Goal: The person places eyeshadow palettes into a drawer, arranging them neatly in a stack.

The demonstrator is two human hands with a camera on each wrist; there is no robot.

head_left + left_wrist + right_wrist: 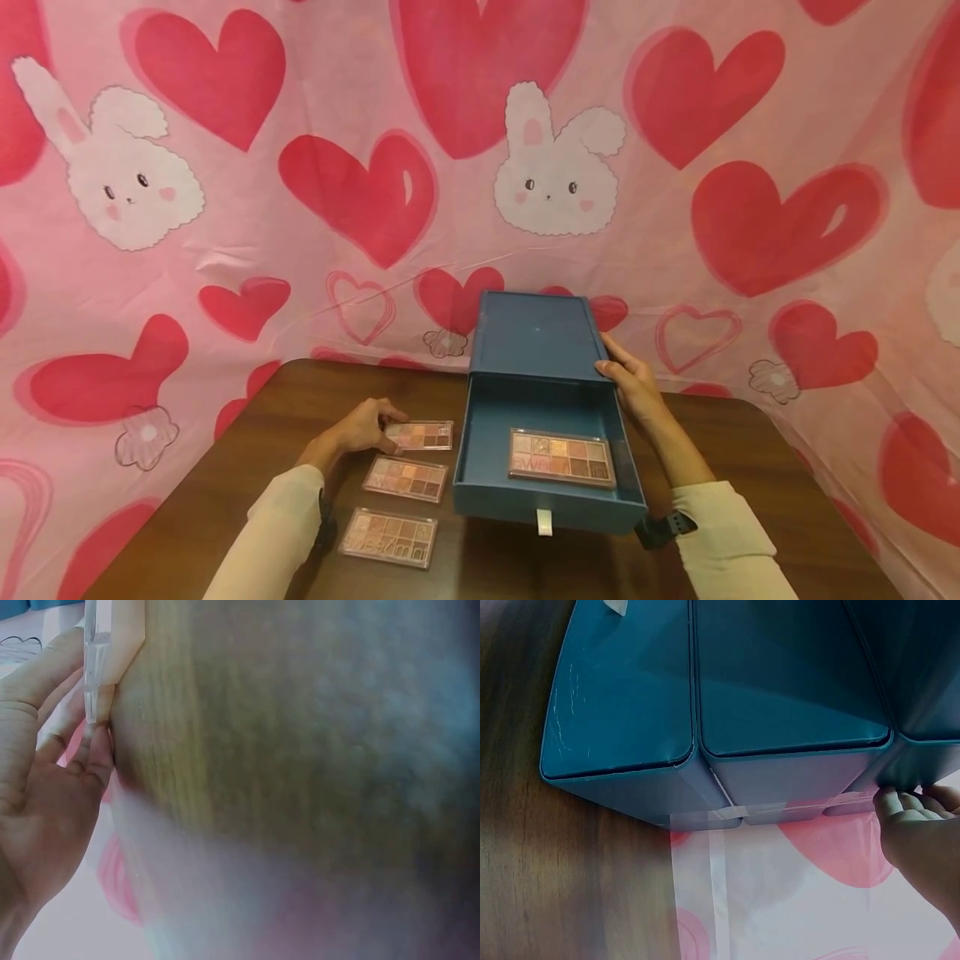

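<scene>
My left hand (365, 425) pinches an eyeshadow palette (426, 435), thumb at its near side and fingers at its far side. In the left wrist view the fingers hold the palette's clear edge (97, 660). Nearer lie a second palette (406, 480) and a third palette (388, 537) on the table. A blue drawer box (536, 333) stands to the right, its top drawer (547, 505) pulled out. Another eyeshadow palette (560, 458) lies inside the drawer. My right hand (633, 383) grips the box's right edge, thumb on top; in the right wrist view its fingers (907, 801) touch the blue side.
Lower drawer fronts (622, 697) of the box show in the right wrist view. A white pull tab (544, 522) hangs from the open drawer's front. The brown wooden table (697, 533) carries everything. Behind it hangs a pink cloth (465, 225) with hearts and rabbits.
</scene>
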